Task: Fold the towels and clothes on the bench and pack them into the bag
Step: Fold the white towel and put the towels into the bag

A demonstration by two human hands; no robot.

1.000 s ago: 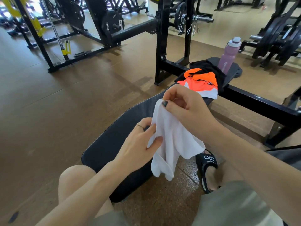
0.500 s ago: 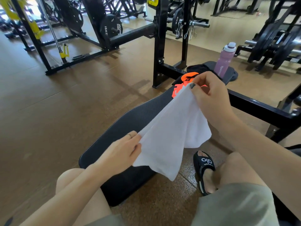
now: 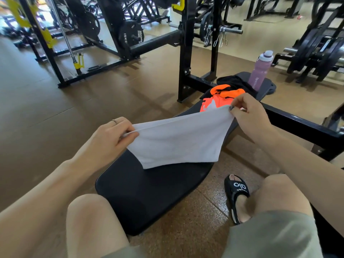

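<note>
Two hands hold one white towel (image 3: 178, 138) spread in the air above the near end of the black padded bench (image 3: 149, 198). Towel: soft, matte terry weave, no print; top edge pulled into a nearly straight line, lower edge hanging in a shallow curve with one pointed corner at lower left. Left hand (image 3: 109, 136), plain ring on one finger, pinches the left top corner between thumb and fingers. Right hand (image 3: 249, 116), dark-painted thumbnail, pinches the right top corner, held higher and farther along the bench. Bench pad: fine ribbed texture, rounded corners, dull sheen. Farther along the pad lie an orange garment (image 3: 221, 98) with white markings, crumpled, and a black garment (image 3: 236, 81) behind it, touching. A lilac water bottle (image 3: 260, 71) with a white cap stands upright at the far end. Black slide sandal (image 3: 236, 194) on speckled brown floor right of the bench.

Versus half a second ago: the towel hung diagonally with a loose fold; now it is stretched flat and wide, hands farther apart, left hand raised
</note>
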